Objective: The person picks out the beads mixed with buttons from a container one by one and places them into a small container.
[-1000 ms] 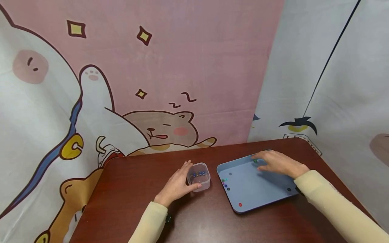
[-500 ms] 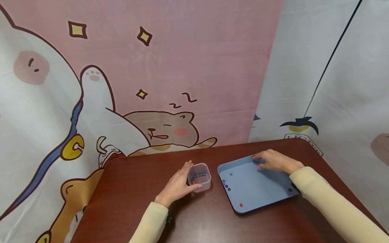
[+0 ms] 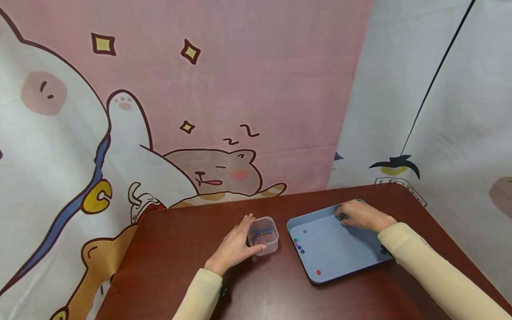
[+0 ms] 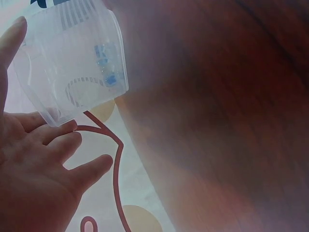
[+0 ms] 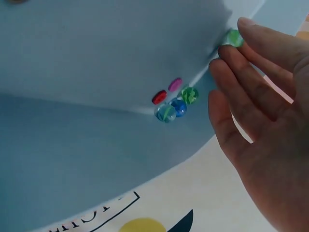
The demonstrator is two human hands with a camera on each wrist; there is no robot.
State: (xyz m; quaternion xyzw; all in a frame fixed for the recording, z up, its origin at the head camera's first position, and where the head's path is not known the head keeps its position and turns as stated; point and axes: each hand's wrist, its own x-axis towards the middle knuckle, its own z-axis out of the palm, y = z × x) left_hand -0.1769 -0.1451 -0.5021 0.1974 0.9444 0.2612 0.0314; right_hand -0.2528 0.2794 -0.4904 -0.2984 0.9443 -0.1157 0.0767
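Note:
My left hand (image 3: 232,244) holds a small clear plastic box (image 3: 269,244), its thumb at the near side and its fingers along the left side. Blue beads (image 4: 102,63) and an amber one lie in a row inside the box. Over the far wall of a shallow blue tray (image 3: 340,249), my right hand (image 3: 362,215) reaches in. Its thumb and a fingertip pinch a translucent green marble (image 5: 235,37) close to the tray wall. Just beside those fingers in the right wrist view lie a patterned green marble (image 5: 190,95), blue marble (image 5: 178,107), pale teal marble (image 5: 165,113), red bead (image 5: 159,97) and pink bead (image 5: 175,84).
Box and tray stand on a dark reddish-brown wooden table (image 3: 180,266). Within the tray, a red bead (image 3: 318,272) sits at the near left corner and several small pieces line the left wall. A cartoon-printed cloth (image 3: 260,89) hangs behind the table.
The right fingers have come down and together at the tray's far wall, closing on the green marble. My left hand and the plastic box stay where they were.

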